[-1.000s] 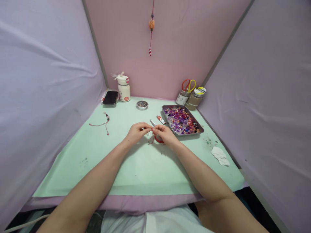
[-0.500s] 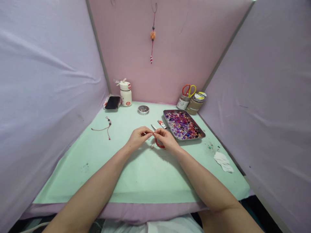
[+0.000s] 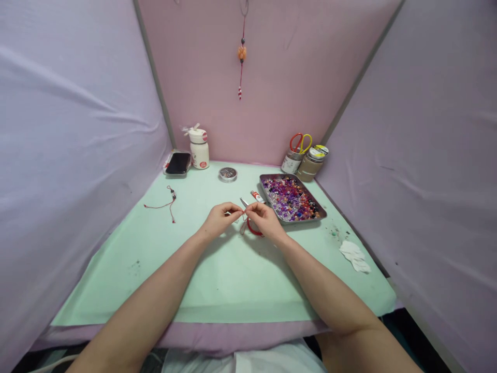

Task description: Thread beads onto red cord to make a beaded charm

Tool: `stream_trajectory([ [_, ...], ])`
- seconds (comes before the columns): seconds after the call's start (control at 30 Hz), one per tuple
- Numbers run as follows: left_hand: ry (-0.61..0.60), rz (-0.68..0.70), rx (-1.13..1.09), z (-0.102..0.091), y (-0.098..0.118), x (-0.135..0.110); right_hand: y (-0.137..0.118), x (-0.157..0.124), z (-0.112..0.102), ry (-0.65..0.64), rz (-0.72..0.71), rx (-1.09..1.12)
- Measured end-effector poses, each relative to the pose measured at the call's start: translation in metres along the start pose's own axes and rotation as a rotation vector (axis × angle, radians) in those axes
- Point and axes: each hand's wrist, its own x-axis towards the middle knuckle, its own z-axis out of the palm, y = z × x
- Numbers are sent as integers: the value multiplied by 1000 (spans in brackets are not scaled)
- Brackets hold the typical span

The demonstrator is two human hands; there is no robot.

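My left hand (image 3: 218,219) and my right hand (image 3: 265,219) meet fingertip to fingertip over the middle of the green mat (image 3: 217,274). Both pinch a thin red cord (image 3: 252,229), which hangs in a loop below my right fingers. Whether a bead sits between the fingertips is too small to tell. Just behind my hands lie small metal snips (image 3: 244,201) and a red and white lighter (image 3: 257,196). A metal tray of purple, pink and clear beads (image 3: 292,198) stands to the right of my right hand.
A finished red cord piece (image 3: 167,201) lies at the left. At the back stand a phone (image 3: 177,163), a white bottle (image 3: 199,149), a small round tin (image 3: 227,173), and jars with scissors (image 3: 301,149). White tissue (image 3: 354,255) lies right. A beaded ornament (image 3: 242,53) hangs on the wall.
My hands have stayed pinched together on the cord, with only small finger shifts. The view has tilted slightly as my head moved.
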Motion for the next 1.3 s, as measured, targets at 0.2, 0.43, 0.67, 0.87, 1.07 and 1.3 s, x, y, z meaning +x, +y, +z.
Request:
stream_trajectory([
  [0.2, -121, -52, -160, -3, 9, -4, 2, -2, -1, -95, -46, 13],
  [0.43, -87, -76, -458, -3, 11, -5, -1, -4, -1, -38, -134, -184],
  [0.67, 48, -193, -494, -1, 13, -3, 7, -3, -2, -32, -183, -443],
  [0.87, 103, -220, -462, 0, 3, 2, 15, -2, -3, 51, -287, -696],
  [1.07, 86, -332, -412, 0, -1, 2, 1, -12, 3, 168, -591, -648],
  [1.3, 5, -430, -495, 4, -2, -1, 5, -16, 8, 29, -673, -772],
])
